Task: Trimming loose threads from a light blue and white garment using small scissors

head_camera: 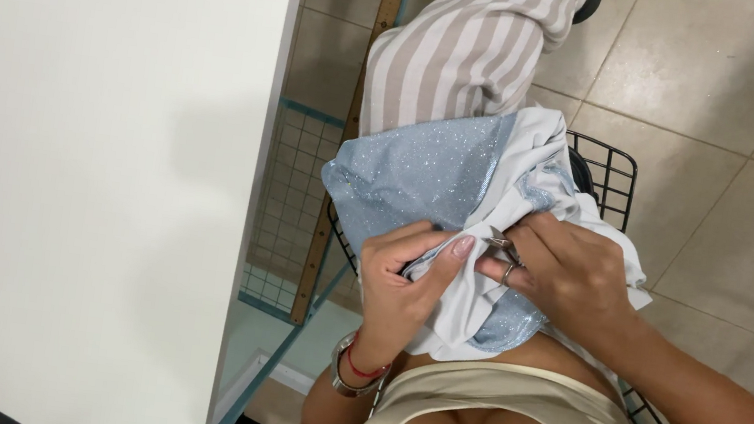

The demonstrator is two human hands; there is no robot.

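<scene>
Left hand (pixel 401 287), right hand (pixel 561 273) both pinched shut on glittery blue fabric (pixel 429 175) between them.

A single view, from a camera worn on the person's head, looks almost straight down the front of the body. It sits very near: the chest fills the lower edge, and the left hand (pixel 401 287) and right hand (pixel 566 274) lie close under the lens. The white surface (pixel 86 157) takes up the left part, its edge running top to bottom; the tiled floor (pixel 734 112) shows at upper right.
</scene>
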